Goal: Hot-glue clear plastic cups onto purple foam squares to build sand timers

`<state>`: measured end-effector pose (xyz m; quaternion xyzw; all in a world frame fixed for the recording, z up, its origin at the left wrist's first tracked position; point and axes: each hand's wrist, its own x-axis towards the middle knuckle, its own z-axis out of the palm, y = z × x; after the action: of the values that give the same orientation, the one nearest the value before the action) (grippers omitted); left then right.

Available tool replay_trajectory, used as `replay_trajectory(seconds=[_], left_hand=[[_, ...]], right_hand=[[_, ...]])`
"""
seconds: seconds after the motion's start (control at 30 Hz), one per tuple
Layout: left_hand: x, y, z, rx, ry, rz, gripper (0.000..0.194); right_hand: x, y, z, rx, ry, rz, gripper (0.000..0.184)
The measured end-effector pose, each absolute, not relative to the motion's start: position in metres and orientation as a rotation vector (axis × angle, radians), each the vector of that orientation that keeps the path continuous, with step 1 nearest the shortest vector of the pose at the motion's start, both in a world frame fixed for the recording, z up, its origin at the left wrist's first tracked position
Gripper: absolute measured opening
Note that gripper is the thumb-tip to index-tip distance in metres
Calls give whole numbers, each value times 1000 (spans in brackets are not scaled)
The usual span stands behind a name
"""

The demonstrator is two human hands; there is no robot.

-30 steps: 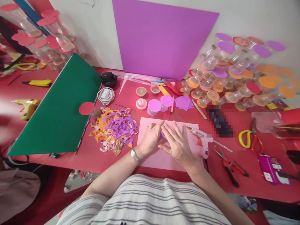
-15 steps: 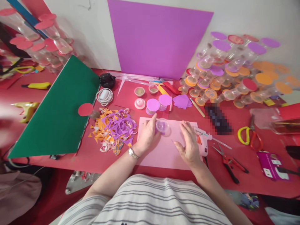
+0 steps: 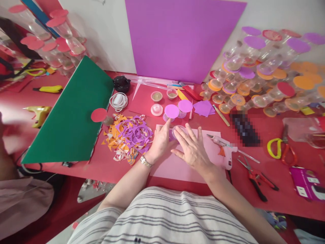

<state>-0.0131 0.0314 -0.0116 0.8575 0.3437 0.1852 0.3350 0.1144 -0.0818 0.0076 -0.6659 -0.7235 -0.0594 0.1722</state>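
Two hands are close together over the pink sheet, with a clear cup near its back edge.
Left of the sheet is a heap of paper scraps, then a big green board. A pale glue gun lies over the sheet's right edge, and red pliers lie further right. Purple-topped cups stand just behind it. Half a second ago the right hand was off the cup; now its spread fingers cover most of it. The left hand is at the cup's left side; I can't tell if it grips.
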Motion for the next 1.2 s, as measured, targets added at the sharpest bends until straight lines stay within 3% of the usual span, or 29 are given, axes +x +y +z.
replay_trajectory(seconds=[0.13,0.33,0.67,0.83,1.2], left_hand=[[-10,29,-13,2257,883,431,83],[-7,26,-8,2267,934,401,77],[-9,28,-4,2261,1040,417,76],[-26,39,-3,2299,945,563,39],[-52,59,46,2447,1034,724,26]], right_hand=[[112,-82,2,-1876,-2023,-180,55],[110,-97,-1,-1599,-1780,-235,61],[90,-118,-6,-1400,-1741,-75,49],[95,-105,-2,-1379,-1629,-162,47],[100,-96,-17,-1391,-1451,-230,43]])
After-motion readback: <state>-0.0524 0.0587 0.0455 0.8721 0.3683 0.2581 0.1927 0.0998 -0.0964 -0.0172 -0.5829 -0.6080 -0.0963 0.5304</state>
